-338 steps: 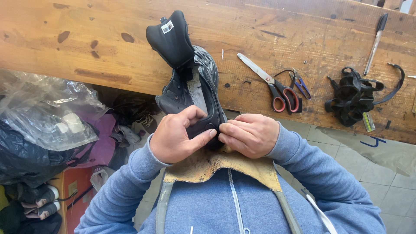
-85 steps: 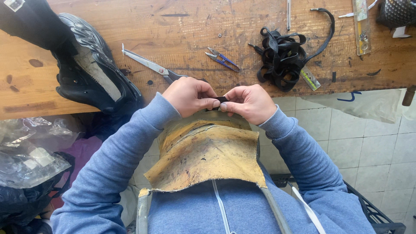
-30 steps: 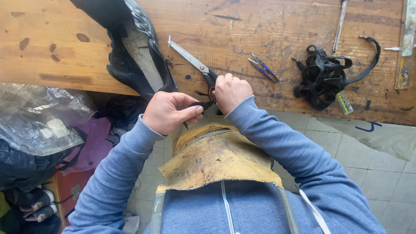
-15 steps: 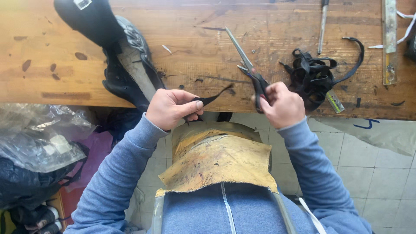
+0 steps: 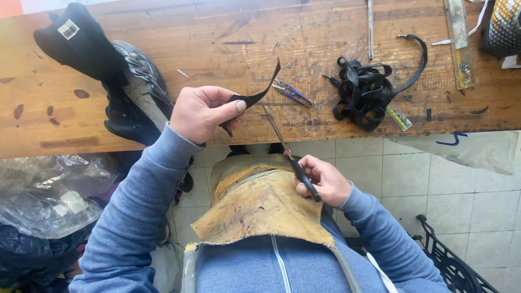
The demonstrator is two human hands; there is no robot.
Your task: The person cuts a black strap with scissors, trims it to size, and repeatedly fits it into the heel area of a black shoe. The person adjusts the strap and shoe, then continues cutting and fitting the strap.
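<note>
Hands first: the left hand (image 5: pixel 202 113) pinches one end of a black strip (image 5: pixel 255 95) between thumb and forefinger, above the desk (image 5: pixel 304 59) edge. The right hand (image 5: pixel 321 180) sits lower, close to the body over a worn tan apron (image 5: pixel 260 209), closed around the dark handles of scissors (image 5: pixel 285 152). The scissor blades run up and to the left from that hand, their tip just below the strip near the left thumb; the long axis slants from handles near the lap to tip at the desk edge. The strip rises from the left hand up and to the right, its free end curling upward over the desk, so it lies across the blade line. The left hand is nearer the strip. Beyond lie small snips (image 5: pixel 293 93), a tangle of black straps (image 5: pixel 369 95), and a black boot (image 5: pixel 108 81) at the left.
</note>
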